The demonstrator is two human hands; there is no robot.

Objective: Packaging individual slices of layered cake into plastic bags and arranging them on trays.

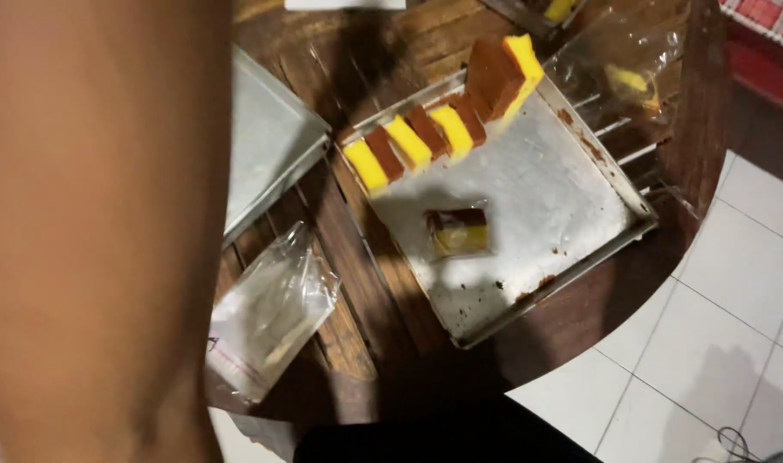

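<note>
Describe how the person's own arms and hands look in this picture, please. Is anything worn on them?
Only one bare limb shows, very close to the camera and blurred, filling the left side of the head view. No sleeve, watch, ring or glove is visible on the part shown. Neither hand is in view, and which arm it is cannot be told.

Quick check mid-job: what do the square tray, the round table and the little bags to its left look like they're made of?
The tray looks like thin bare metal, dull grey with a folded rim and crumb stains. The table seems to be dark varnished wooden slats, with grain and gaps showing. The bags look like clear glossy plastic film, creased and see-through.
</note>
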